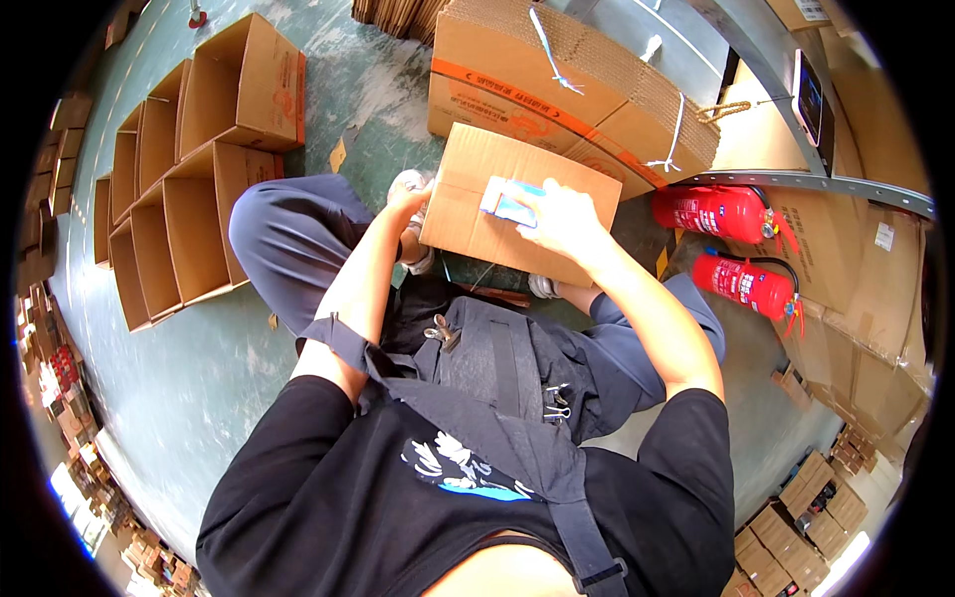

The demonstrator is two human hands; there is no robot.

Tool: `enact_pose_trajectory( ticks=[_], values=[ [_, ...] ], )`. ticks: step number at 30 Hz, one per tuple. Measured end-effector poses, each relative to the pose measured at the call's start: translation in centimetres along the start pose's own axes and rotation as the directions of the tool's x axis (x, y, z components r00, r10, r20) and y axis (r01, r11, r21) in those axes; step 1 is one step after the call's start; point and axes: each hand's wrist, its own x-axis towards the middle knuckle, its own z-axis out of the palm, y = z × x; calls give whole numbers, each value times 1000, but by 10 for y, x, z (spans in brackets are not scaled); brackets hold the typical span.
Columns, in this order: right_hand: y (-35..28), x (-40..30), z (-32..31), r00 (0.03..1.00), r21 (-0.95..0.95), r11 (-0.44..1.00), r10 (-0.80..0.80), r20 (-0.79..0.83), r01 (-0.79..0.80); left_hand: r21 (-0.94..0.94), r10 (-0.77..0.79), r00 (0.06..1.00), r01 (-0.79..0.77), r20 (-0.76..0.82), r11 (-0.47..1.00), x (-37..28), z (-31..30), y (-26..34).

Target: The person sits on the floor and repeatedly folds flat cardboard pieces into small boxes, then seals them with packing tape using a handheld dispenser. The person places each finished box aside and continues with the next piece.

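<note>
A cardboard box [455, 160] stands tilted between my bent legs, its plain brown face turned up. At the box's left edge my left hand [409, 200] holds its side, with some fingers hidden. My right hand [567, 220] grips a blue-and-white handheld tool [515, 201], which looks like a tape dispenser, against the middle of that face. The fingers cover part of the tool. A seam runs across the face near the tool.
Open cardboard boxes [198, 231] stand in rows at the left. Beyond my box is a tied bundle of flattened cartons [515, 97]. To the right lie two red fire extinguishers [709, 213], [746, 283] under a metal shelf rail [843, 185], with a phone [809, 97] above.
</note>
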Motion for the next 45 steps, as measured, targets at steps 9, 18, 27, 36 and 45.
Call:
enact_pose_trajectory(
  ticks=[9,18,27,36,45],
  values=[
    [4,9,5,999,22,999,-46,-28,47,-227,443,859,-392,255,891,-123,-84,114],
    [88,-75,-21,984,45,999,11,177,-19,-510,419,789,-159,449,846,-84,-64,86],
    [199,-146,99,937,-176,960,257,238,-219,-482,289,810,-10,510,876,-103,-75,100],
    [178,-7,204,791,-207,925,380,479,-319,-546,160,709,358,687,757,-77,-66,98],
    [176,-7,228,802,27,862,459,382,-506,-650,220,702,432,678,626,-51,-36,123]
  ],
)
